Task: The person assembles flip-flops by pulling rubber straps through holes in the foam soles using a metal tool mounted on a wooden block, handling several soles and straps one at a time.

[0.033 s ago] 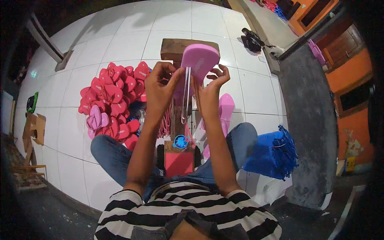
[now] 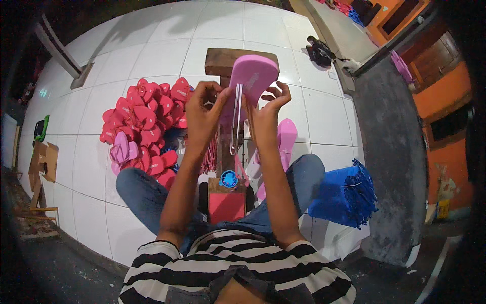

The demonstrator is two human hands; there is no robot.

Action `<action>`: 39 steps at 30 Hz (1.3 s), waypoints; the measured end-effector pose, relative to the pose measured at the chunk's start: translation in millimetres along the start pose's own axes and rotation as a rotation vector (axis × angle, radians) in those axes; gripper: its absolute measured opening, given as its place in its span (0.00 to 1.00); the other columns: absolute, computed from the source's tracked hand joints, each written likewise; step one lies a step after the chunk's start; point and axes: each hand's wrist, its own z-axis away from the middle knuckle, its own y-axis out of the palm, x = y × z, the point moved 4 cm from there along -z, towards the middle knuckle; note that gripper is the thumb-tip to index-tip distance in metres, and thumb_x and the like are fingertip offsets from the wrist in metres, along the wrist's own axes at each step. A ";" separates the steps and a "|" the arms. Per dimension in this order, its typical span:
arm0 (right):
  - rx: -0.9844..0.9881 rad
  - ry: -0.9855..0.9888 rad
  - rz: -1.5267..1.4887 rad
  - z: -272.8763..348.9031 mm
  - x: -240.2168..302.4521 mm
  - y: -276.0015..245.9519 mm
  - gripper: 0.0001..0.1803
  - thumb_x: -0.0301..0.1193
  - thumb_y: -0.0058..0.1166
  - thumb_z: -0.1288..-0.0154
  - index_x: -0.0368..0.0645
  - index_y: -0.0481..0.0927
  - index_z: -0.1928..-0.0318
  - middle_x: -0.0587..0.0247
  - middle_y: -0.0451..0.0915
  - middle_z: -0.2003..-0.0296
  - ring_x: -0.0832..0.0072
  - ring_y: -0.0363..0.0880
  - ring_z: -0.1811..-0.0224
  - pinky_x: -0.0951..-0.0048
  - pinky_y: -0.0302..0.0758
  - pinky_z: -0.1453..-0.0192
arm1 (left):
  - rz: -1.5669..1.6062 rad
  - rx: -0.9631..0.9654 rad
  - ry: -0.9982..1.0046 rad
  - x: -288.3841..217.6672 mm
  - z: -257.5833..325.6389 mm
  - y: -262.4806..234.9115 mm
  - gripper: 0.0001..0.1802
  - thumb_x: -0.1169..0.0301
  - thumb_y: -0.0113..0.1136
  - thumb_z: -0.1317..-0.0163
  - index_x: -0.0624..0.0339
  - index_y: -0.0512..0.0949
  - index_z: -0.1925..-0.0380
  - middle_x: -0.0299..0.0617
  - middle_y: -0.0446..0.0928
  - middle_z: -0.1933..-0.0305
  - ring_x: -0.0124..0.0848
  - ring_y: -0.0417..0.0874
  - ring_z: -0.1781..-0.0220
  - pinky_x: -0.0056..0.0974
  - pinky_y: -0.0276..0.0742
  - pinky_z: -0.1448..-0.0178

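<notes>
A pink flip-flop sole [image 2: 254, 71] is held up in front of me, toe end far. My left hand [image 2: 203, 109] is closed at its left edge, thumb and fingers pinched together. From the right, my right hand [image 2: 265, 114] grips the sole with its thumb along it and its fingers curled at the edge. A long thin metal loop tool [image 2: 236, 124] lies against the sole between my thumbs. Below its near end hangs a pink strap [image 2: 239, 164]. Whether the tool passes through the sole is hidden.
A wooden bench [image 2: 218, 66] stands between my legs, with a blue round container [image 2: 229, 179] and a red pad [image 2: 226, 207] on it. Finished red flip-flops [image 2: 144, 116] are heaped at left. Pink soles [image 2: 287, 134] and a blue bundle [image 2: 336, 195] lie at right.
</notes>
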 end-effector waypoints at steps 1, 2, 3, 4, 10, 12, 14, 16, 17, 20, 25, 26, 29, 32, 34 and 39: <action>0.015 0.011 0.008 1.2 1.0 1.2 0.43 0.31 0.65 0.46 0.39 0.46 0.41 0.48 0.61 0.49 0.66 0.65 0.51 0.67 0.71 0.50 | 0.012 -0.009 -0.014 13.2 5.2 -0.9 0.11 0.68 0.63 0.40 0.64 0.73 0.69 0.35 0.73 0.76 0.18 0.69 0.74 0.27 0.66 0.71; 0.069 0.144 -0.164 5.3 9.0 5.3 0.44 0.33 0.66 0.45 0.40 0.45 0.40 0.48 0.62 0.50 0.65 0.66 0.50 0.65 0.71 0.48 | 0.034 -0.011 0.025 26.5 17.1 -4.5 0.09 0.69 0.59 0.38 0.63 0.73 0.67 0.36 0.74 0.74 0.20 0.72 0.73 0.29 0.68 0.69; 0.076 0.110 -0.136 9.8 -3.6 8.3 0.44 0.33 0.66 0.45 0.40 0.46 0.40 0.48 0.62 0.50 0.66 0.67 0.50 0.66 0.72 0.49 | 0.016 -0.032 -0.011 30.6 30.1 -2.7 0.08 0.70 0.58 0.38 0.63 0.73 0.66 0.37 0.74 0.74 0.22 0.73 0.73 0.30 0.69 0.69; 0.082 0.076 -0.107 16.1 -29.8 16.1 0.43 0.33 0.66 0.45 0.40 0.46 0.40 0.48 0.63 0.50 0.66 0.68 0.50 0.66 0.72 0.49 | -0.001 -0.054 -0.046 31.6 44.0 0.2 0.07 0.70 0.58 0.37 0.63 0.73 0.66 0.38 0.74 0.74 0.24 0.74 0.73 0.31 0.69 0.68; 0.212 0.401 -0.147 102.5 -82.3 25.7 0.26 0.36 0.59 0.39 0.37 0.64 0.47 0.58 0.73 0.59 0.72 0.76 0.60 0.75 0.72 0.54 | -0.173 0.140 -0.058 63.7 132.7 1.3 0.10 0.73 0.56 0.38 0.66 0.75 0.59 0.48 0.79 0.66 0.31 0.81 0.65 0.34 0.74 0.60; 0.391 0.383 -0.094 124.2 -53.5 6.0 0.18 0.35 0.54 0.35 0.35 0.72 0.51 0.62 0.77 0.64 0.74 0.78 0.62 0.76 0.73 0.56 | -0.123 0.286 -0.184 70.1 142.3 -1.2 0.15 0.74 0.56 0.38 0.67 0.76 0.52 0.50 0.81 0.59 0.29 0.82 0.58 0.33 0.76 0.54; 0.382 0.290 -0.048 141.9 -45.9 -6.6 0.14 0.34 0.51 0.33 0.35 0.76 0.55 0.64 0.78 0.66 0.76 0.78 0.63 0.76 0.72 0.58 | -0.021 0.416 -0.327 74.2 151.7 -9.0 0.15 0.74 0.56 0.38 0.67 0.75 0.51 0.48 0.81 0.59 0.27 0.82 0.58 0.32 0.76 0.55; 0.412 0.199 -0.004 154.3 -44.9 -17.6 0.14 0.33 0.49 0.31 0.37 0.79 0.53 0.64 0.80 0.62 0.78 0.78 0.62 0.78 0.74 0.59 | 0.006 0.516 -0.313 82.1 161.6 -20.9 0.15 0.72 0.57 0.38 0.68 0.76 0.52 0.46 0.81 0.58 0.25 0.82 0.60 0.32 0.78 0.57; 0.441 0.288 -0.067 159.4 -46.7 -21.9 0.14 0.34 0.49 0.32 0.36 0.79 0.54 0.62 0.80 0.63 0.76 0.79 0.62 0.75 0.75 0.59 | 0.002 0.537 -0.353 79.1 162.3 -25.8 0.15 0.70 0.58 0.38 0.67 0.77 0.53 0.45 0.82 0.59 0.25 0.82 0.60 0.32 0.77 0.57; 0.508 0.523 -0.230 171.2 -49.5 -33.9 0.15 0.36 0.51 0.33 0.34 0.79 0.57 0.58 0.80 0.65 0.73 0.80 0.63 0.70 0.76 0.58 | -0.090 0.572 -0.400 58.7 160.2 -37.9 0.14 0.67 0.61 0.40 0.66 0.80 0.58 0.43 0.82 0.63 0.27 0.82 0.62 0.33 0.77 0.59; 0.522 0.766 -0.465 171.0 -23.9 -43.9 0.14 0.35 0.52 0.33 0.35 0.79 0.58 0.62 0.80 0.65 0.75 0.79 0.65 0.74 0.76 0.61 | -0.248 0.526 -0.052 43.2 155.6 -48.5 0.12 0.67 0.63 0.41 0.66 0.81 0.63 0.44 0.82 0.70 0.28 0.83 0.67 0.30 0.76 0.66; 0.550 0.576 -0.387 169.5 -26.7 -42.4 0.14 0.36 0.52 0.33 0.36 0.78 0.57 0.62 0.80 0.64 0.75 0.79 0.64 0.75 0.76 0.62 | -0.241 0.571 -0.093 43.8 157.7 -46.4 0.12 0.67 0.63 0.41 0.66 0.81 0.64 0.43 0.82 0.70 0.27 0.83 0.67 0.30 0.76 0.66; 0.571 0.288 -0.263 167.3 -39.4 -34.6 0.15 0.37 0.51 0.32 0.37 0.76 0.55 0.63 0.79 0.64 0.76 0.79 0.64 0.77 0.77 0.65 | -0.166 0.660 -0.225 42.8 156.7 -45.2 0.11 0.68 0.62 0.40 0.67 0.80 0.65 0.41 0.82 0.68 0.25 0.82 0.68 0.30 0.75 0.67; 0.519 0.586 -0.375 167.0 -36.2 -41.0 0.15 0.37 0.50 0.31 0.37 0.76 0.56 0.63 0.79 0.65 0.78 0.78 0.63 0.77 0.76 0.65 | -0.020 0.569 -0.395 46.7 156.1 -57.4 0.09 0.70 0.60 0.39 0.66 0.80 0.64 0.39 0.81 0.69 0.23 0.79 0.70 0.29 0.74 0.68; 0.499 0.808 -0.459 160.3 -29.4 -57.1 0.14 0.37 0.49 0.31 0.36 0.76 0.58 0.64 0.79 0.66 0.79 0.77 0.64 0.76 0.75 0.64 | 0.026 0.387 -0.514 57.6 154.5 -76.3 0.08 0.72 0.59 0.38 0.66 0.80 0.63 0.37 0.81 0.70 0.22 0.78 0.71 0.28 0.73 0.68; 0.544 0.442 -0.003 134.7 -38.5 -92.9 0.08 0.29 0.47 0.32 0.36 0.75 0.59 0.62 0.78 0.64 0.73 0.78 0.63 0.73 0.75 0.56 | -0.008 0.108 -0.379 45.9 111.8 -94.5 0.07 0.75 0.58 0.39 0.65 0.80 0.62 0.39 0.80 0.69 0.24 0.79 0.67 0.28 0.74 0.61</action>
